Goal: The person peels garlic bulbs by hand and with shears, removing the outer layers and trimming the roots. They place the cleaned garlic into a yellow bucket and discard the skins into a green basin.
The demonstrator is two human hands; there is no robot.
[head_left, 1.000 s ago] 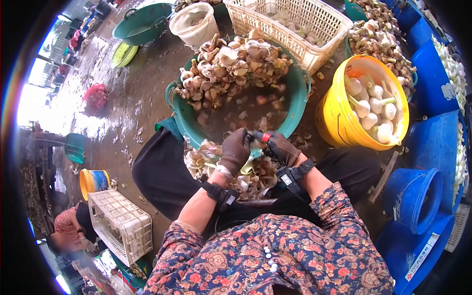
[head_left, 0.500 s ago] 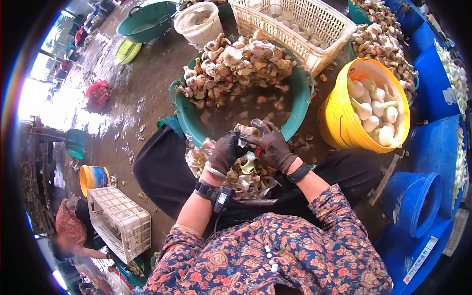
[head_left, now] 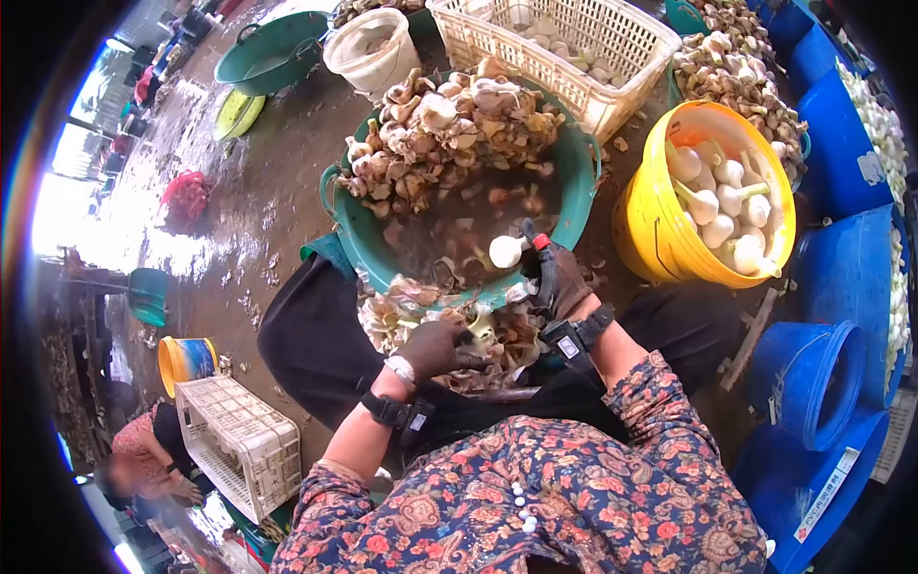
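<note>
A peeled white garlic bulb is held in my gloved right hand, over the near rim of the green tub. Something with a red band shows at that hand's fingers. My gloved left hand is lower, its fingers apart over the heap of peeled skins at my lap. Unpeeled garlic is piled in the far part of the tub, with murky water nearer me. To the right, a yellow bucket holds several clean white bulbs.
A white crate and a white bucket stand beyond the tub. Blue buckets line the right side. At the lower left are an empty white crate, an orange bucket and a seated co-worker.
My hands have parted. The right one has moved right and forward with the white bulb now visible; the left has dropped toward the skins and opened. The co-worker's arm has drawn in.
</note>
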